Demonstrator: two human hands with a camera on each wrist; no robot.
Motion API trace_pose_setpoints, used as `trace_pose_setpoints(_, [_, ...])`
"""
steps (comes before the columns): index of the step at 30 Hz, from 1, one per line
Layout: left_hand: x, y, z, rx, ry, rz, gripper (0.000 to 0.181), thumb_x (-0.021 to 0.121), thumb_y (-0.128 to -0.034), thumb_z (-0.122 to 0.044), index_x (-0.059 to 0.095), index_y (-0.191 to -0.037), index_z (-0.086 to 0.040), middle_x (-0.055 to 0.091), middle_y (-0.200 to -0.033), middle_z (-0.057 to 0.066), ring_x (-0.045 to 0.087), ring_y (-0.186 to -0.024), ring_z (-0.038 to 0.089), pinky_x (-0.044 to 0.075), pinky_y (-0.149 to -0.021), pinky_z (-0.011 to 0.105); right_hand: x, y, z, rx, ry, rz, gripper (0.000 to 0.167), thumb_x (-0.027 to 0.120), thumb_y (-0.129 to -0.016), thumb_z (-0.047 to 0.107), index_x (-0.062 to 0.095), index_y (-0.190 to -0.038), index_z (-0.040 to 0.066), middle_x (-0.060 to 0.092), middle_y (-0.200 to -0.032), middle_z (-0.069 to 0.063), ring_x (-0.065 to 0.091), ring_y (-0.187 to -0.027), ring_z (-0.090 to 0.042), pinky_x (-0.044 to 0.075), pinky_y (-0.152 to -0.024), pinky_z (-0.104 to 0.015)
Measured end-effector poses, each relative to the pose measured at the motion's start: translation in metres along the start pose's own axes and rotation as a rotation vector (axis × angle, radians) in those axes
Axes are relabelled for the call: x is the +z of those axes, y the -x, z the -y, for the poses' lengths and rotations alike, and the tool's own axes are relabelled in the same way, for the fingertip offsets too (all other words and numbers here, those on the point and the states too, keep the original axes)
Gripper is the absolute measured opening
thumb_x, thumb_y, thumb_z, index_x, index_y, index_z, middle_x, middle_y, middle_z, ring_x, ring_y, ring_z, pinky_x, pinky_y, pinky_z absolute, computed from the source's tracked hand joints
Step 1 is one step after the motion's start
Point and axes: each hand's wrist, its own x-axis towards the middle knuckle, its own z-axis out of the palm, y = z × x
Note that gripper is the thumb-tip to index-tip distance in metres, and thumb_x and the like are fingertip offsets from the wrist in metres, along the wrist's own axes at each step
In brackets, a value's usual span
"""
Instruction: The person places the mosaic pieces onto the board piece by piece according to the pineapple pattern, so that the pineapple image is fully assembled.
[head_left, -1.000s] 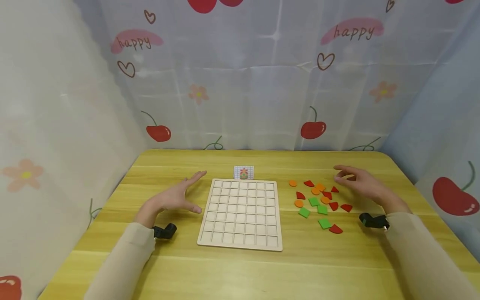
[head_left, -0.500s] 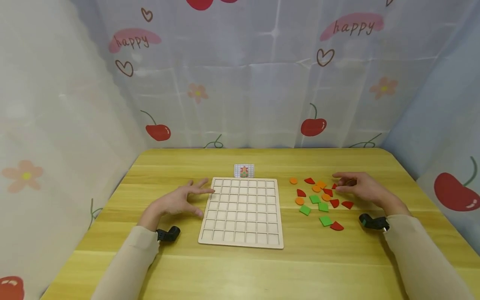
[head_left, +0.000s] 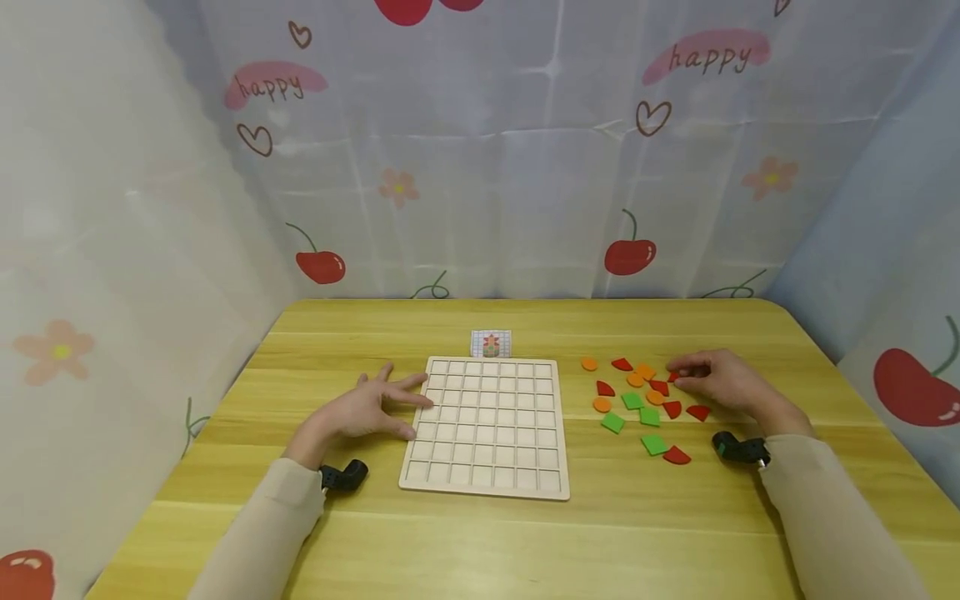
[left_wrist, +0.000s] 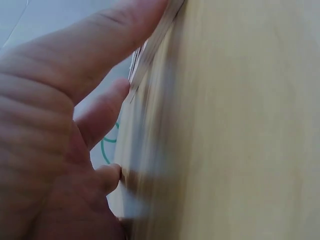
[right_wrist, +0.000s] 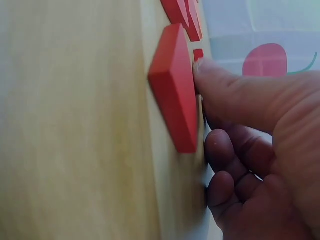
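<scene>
In the head view my left hand (head_left: 362, 410) spreads over the left edge of a pale wooden grid board (head_left: 559, 450), two fingertips on its rim and the thumb at its side. The left wrist view shows that thumb and the board's edge (left_wrist: 152, 50) close up. My right hand (head_left: 738, 387) is at the far right of the loose pieces, thumb and index finger pinching a small red triangle (head_left: 673, 377), mostly hidden by the fingers. A red quarter-circle piece (right_wrist: 172, 90) lies just nearer in the right wrist view.
Red quarter-circles (head_left: 699, 412), orange circles (head_left: 602, 405) and green squares (head_left: 612, 423) lie scattered right of the board. A small card with a gridded flower picture (head_left: 491, 343) sits behind the board. A printed curtain (head_left: 487, 208) stands behind the wooden table (head_left: 480, 550).
My left hand has moved right onto the board's left edge. My right hand has come down, its thumb and index finger closing around the red triangle. The other pieces lie as before.
</scene>
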Motion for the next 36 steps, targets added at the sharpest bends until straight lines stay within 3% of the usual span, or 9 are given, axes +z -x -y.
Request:
trace_pose_setpoints(4, [0.001, -0.001, 0.000, 0.003, 0.012, -0.004, 0.053, 0.083, -0.0832, -0.045, 0.069, -0.134, -0.038, 0.032, -0.168, -0.006, -0.015, -0.158, 0.046, -0.019, -0.116, 0.075, 0.001, 0.000, 0.002, 0.023, 0.017, -0.008, 0.032, 0.068, -0.101, 0.021, 0.071, -0.127, 0.003, 0.070, -0.106, -0.011, 0.059, -0.095, -0.024, 0.049, -0.087, -0.039])
trace_pose_setpoints(12, [0.005, -0.001, 0.003, -0.003, 0.032, -0.014, 0.053, 0.083, -0.0824, -0.045, 0.069, -0.133, -0.040, 0.032, -0.168, -0.009, -0.016, -0.159, 0.043, -0.020, -0.117, 0.073, -0.001, -0.004, 0.008, -0.007, 0.061, -0.021, 0.028, 0.063, -0.103, 0.015, 0.068, -0.125, -0.002, 0.069, -0.106, -0.014, 0.058, -0.096, -0.028, 0.051, -0.092, -0.052])
trace_pose_setpoints(21, [0.005, -0.002, 0.003, -0.006, 0.027, -0.016, 0.054, 0.083, -0.0825, -0.045, 0.069, -0.134, -0.039, 0.032, -0.168, -0.009, -0.015, -0.159, 0.043, -0.020, -0.117, 0.073, 0.001, -0.010, 0.030, -0.054, 0.082, -0.047, 0.035, 0.061, -0.105, 0.023, 0.067, -0.129, -0.002, 0.070, -0.121, -0.023, 0.064, -0.106, -0.035, 0.049, -0.100, -0.062])
trace_pose_setpoints(24, [0.004, -0.002, 0.001, -0.001, 0.019, -0.017, 0.055, 0.083, -0.0825, -0.046, 0.068, -0.135, -0.039, 0.032, -0.168, -0.009, -0.015, -0.159, 0.044, -0.020, -0.117, 0.073, 0.004, -0.014, 0.044, -0.039, 0.059, -0.042, 0.037, 0.061, -0.105, 0.025, 0.066, -0.131, 0.000, 0.069, -0.124, -0.023, 0.063, -0.104, -0.034, 0.050, -0.099, -0.059])
trace_pose_setpoints(30, [0.004, -0.002, 0.002, -0.007, 0.010, -0.014, 0.055, 0.083, -0.0829, -0.047, 0.068, -0.135, -0.038, 0.032, -0.168, -0.009, -0.015, -0.158, 0.044, -0.019, -0.117, 0.073, 0.010, -0.025, 0.078, -0.033, 0.005, -0.020, 0.036, 0.058, -0.107, 0.025, 0.065, -0.135, 0.003, 0.069, -0.125, -0.018, 0.061, -0.097, -0.026, 0.054, -0.088, -0.043])
trace_pose_setpoints(36, [0.004, -0.001, 0.003, -0.007, 0.023, -0.019, 0.054, 0.083, -0.0824, -0.046, 0.069, -0.134, -0.039, 0.033, -0.167, -0.010, -0.015, -0.159, 0.043, -0.020, -0.117, 0.073, 0.023, -0.039, 0.113, -0.093, -0.003, -0.029, 0.034, 0.059, -0.106, 0.020, 0.066, -0.134, 0.001, 0.071, -0.122, -0.018, 0.064, -0.096, -0.026, 0.056, -0.088, -0.044])
